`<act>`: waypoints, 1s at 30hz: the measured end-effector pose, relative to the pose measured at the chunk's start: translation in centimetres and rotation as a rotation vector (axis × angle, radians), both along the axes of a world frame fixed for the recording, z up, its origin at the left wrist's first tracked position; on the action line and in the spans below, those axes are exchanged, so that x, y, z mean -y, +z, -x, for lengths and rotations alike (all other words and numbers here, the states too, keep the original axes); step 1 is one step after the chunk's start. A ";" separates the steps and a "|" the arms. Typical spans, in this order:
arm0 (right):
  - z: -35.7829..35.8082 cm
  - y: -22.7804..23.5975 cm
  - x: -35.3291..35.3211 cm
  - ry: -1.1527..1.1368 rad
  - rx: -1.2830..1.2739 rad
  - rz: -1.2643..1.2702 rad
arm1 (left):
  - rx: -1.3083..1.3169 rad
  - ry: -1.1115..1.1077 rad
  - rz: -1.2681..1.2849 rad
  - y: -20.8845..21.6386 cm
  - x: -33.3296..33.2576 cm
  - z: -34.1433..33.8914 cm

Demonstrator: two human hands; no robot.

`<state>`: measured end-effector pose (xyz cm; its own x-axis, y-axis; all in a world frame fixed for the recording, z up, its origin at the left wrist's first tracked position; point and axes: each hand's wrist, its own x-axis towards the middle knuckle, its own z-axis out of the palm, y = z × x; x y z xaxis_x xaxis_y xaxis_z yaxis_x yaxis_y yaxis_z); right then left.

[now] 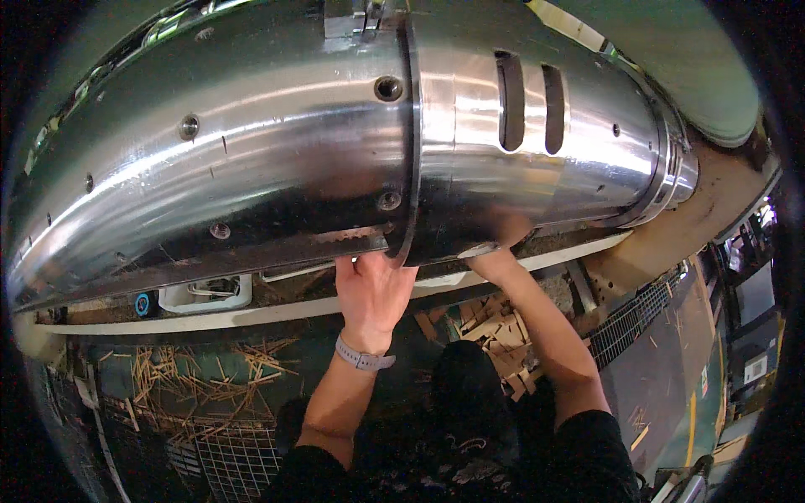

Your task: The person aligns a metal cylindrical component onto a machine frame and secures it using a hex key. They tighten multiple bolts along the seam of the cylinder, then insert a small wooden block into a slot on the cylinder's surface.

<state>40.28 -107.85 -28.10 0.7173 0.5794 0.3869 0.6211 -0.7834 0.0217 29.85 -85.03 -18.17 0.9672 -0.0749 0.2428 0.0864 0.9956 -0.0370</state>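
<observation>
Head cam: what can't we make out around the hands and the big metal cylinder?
All in the head view:
- Left hand: fingertips and any grip, hidden by the metal cylinder.
- Right hand: fingertips and any grip, hidden at the cylinder's underside.
- Cylinder's underside: turned away from the camera.
- Metal block on top: cut off by the upper edge.
- White tray: contents too small to identify.

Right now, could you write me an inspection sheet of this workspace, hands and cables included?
Surface: pale-edged ledge along the cylinder's lower side.
Job's things: shiny metal cylinder with two slots.
Clutter: brown strips and scraps below; white tray and blue round item by the ledge.
Hands: left hand and right hand at the cylinder's underside; fingers partly hidden, grip unclear.
Cables: nothing clearly seen.
Surroundings: dark grating, yellow floor line.
</observation>
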 end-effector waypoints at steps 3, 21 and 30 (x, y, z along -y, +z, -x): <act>-0.2 0.2 -2.8 0.003 -0.186 -0.458 | -0.023 0.014 0.041 0.2 -0.4 0.1; 5.5 5.5 -16.3 0.375 -1.261 -2.385 | 0.407 -0.149 -0.049 -9.2 -3.4 -2.3; 4.0 4.1 -16.4 0.320 -1.271 -2.433 | 0.218 -0.129 -0.137 -6.8 -4.6 -1.2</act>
<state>36.30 -91.44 -23.95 0.9757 0.2030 -0.0825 -0.2190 0.9155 -0.3376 31.02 -80.38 -25.01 0.8737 -0.2409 0.4226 0.2042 0.9702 0.1307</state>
